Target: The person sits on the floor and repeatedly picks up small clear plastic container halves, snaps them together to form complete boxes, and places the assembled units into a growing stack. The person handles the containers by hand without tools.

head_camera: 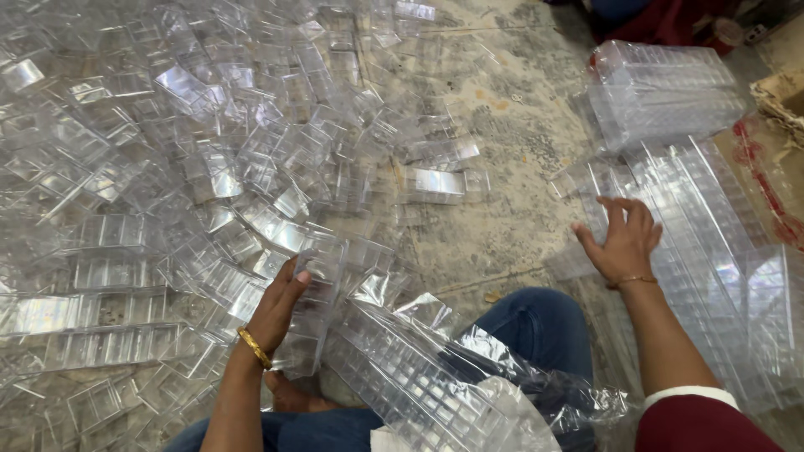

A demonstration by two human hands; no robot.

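Clear ribbed plastic tray stack [314,305] in L hand [276,305]

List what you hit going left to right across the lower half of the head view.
Heap of loose clear plastic trays → left hand holding a clear tray → bagged stack of trays over the lap → blue-jeaned knee → right hand → long rows of stacked trays.

Bright, even light glares white off the clear plastic trays [167,167]; edges slightly soft.
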